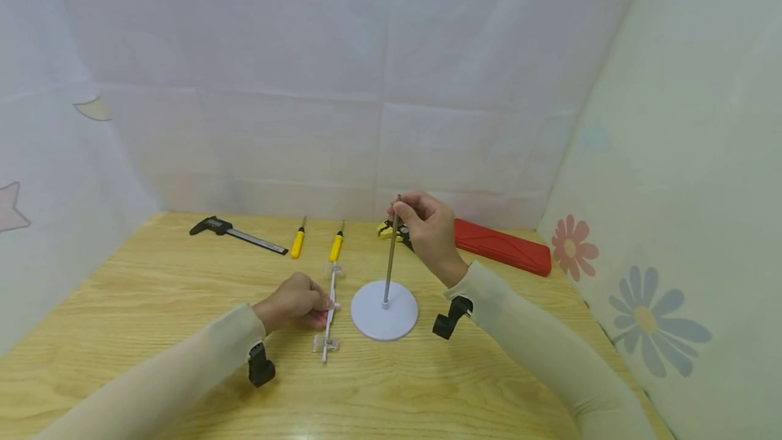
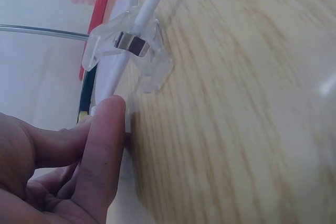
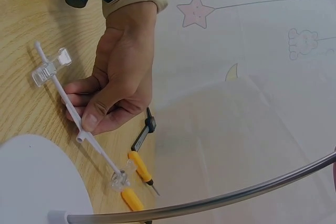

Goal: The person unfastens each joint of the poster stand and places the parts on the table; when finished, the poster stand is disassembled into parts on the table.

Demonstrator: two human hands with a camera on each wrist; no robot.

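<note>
**Rod upright, crossbar under the fingers**

Fingers of our right hand curl round the top of the metal rod, pinching it so it stands upright in the socket at the centre of the round white base; we judge the grip is there to keep it plumb. Our left hand rests on the wooden table, thumb and fingers closed on the middle of the white crossbar, which lies flat just left of the base with a clear clip near each end. Along the back lie two yellow-handled screwdrivers, a digital caliper and a shut red case; what it contains we cannot tell.
</note>
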